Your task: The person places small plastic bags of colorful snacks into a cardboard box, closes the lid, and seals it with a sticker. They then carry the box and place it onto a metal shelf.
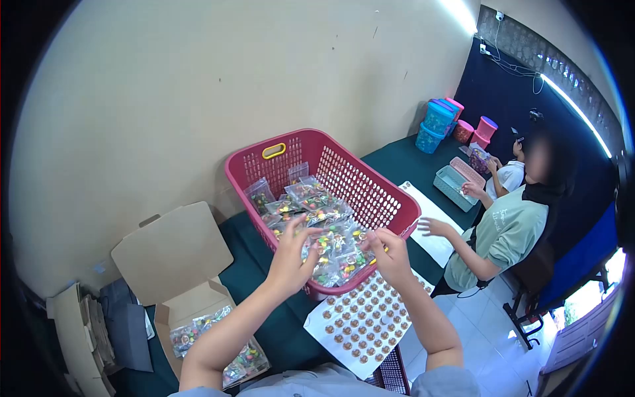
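A maroon plastic laundry-style basket (357, 173) stands on the table, holding many clear zip bags (316, 210) with small colourful pieces in them. Over its near left side is my left hand (291, 255), fingers apart and nothing visible in its grasp. My right hand (391, 257) is curled with thumb and fingers together at the basket's near right rim. Whatever it may be pinching is hidden or too small to name. Below the basket's front lies a white sheet of round brown stickers (365, 321). An open cardboard box (173, 246) to the left contains more filled bags (241, 364).
Flattened cardboard and dark folders (122, 324) lie at far left. On the right, a person in a pale green top (506, 228) stands beside another white sheet (433, 228). Another person (510, 177) is behind, near small baskets (456, 185) and stacked tubs (436, 122).
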`<state>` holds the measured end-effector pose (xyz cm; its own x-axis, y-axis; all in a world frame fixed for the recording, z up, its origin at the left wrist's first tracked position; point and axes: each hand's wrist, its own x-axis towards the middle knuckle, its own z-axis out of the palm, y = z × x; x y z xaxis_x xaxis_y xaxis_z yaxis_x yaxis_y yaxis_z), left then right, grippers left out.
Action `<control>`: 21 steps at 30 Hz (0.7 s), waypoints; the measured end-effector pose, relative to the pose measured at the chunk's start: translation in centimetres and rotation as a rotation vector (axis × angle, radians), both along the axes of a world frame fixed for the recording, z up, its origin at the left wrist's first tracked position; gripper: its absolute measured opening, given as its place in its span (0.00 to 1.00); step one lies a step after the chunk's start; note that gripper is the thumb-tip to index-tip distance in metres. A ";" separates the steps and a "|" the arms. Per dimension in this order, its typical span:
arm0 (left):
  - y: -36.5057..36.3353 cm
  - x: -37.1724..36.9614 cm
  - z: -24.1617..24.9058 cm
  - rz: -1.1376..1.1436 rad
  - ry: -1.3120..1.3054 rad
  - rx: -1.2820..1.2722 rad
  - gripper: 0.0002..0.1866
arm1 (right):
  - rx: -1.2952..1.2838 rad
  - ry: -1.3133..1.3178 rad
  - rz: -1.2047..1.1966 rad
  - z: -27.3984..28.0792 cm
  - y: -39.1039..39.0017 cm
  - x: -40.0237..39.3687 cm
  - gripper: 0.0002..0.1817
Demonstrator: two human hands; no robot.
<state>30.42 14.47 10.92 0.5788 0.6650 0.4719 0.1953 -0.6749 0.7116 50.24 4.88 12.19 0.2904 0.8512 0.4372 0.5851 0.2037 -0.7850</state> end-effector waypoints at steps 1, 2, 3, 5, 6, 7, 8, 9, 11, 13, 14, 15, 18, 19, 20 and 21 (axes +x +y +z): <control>1.2 1.4 -0.8 -0.007 0.093 0.008 0.16 | -0.023 0.007 0.026 0.1 1.1 0.6 0.16; 2.5 2.7 -1.7 -0.003 0.095 0.012 0.16 | -0.169 0.034 0.052 0.3 2.2 1.3 0.14; 4.0 4.0 -2.8 -0.058 0.249 -0.033 0.16 | -0.168 0.034 0.056 0.2 3.4 1.8 0.14; 6.9 6.6 -4.3 -0.156 0.597 -0.077 0.18 | -0.217 -0.218 0.160 -0.8 6.4 2.9 0.14; 8.3 7.9 -5.1 -0.199 0.793 -0.076 0.21 | -0.240 -0.296 0.220 -2.0 8.1 3.8 0.13; 9.6 9.2 -6.5 -0.191 0.787 -0.077 0.21 | -0.272 -0.341 0.259 -3.4 9.8 4.6 0.13; 10.9 10.5 -8.0 -0.260 1.079 -0.060 0.22 | -0.349 -0.383 0.307 -4.2 11.1 5.0 0.13; 11.8 11.5 -8.9 -0.329 1.374 -0.041 0.23 | -0.423 -0.423 0.352 -4.9 12.4 5.4 0.14; 11.6 11.9 -10.8 -0.252 1.538 0.034 0.23 | -0.534 -0.701 0.468 -8.0 15.0 6.8 0.14; 11.0 12.0 -9.7 -0.532 1.748 0.032 0.24 | -0.869 -0.966 0.560 -9.6 16.6 7.0 0.15; 11.2 12.1 -11.7 -0.608 1.750 0.053 0.24 | -0.963 -1.114 0.571 -10.9 17.1 6.7 0.15; 11.6 12.2 -13.5 -0.685 1.753 0.075 0.25 | -1.057 -1.261 0.578 -12.2 17.1 6.3 0.15; 7.9 10.8 -8.3 -0.467 1.749 0.140 0.22 | -1.030 -1.454 0.916 -13.5 15.1 5.8 0.32; 8.1 10.8 -9.0 -0.510 1.760 0.058 0.20 | -1.082 -1.511 0.983 -11.6 14.3 4.5 0.36; 8.5 10.9 -9.7 -0.515 1.764 0.052 0.20 | -0.967 -1.550 1.013 -12.2 14.1 4.5 0.37; 8.9 11.0 -10.0 -0.530 1.784 0.025 0.20 | -0.851 -1.587 1.041 -12.4 13.7 4.4 0.39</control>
<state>41.40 23.33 0.87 0.4581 0.2757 -0.8450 0.3991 -0.9133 -0.0816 54.60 18.62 -0.24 -0.4706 0.4914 -0.7329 0.6281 0.7699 0.1129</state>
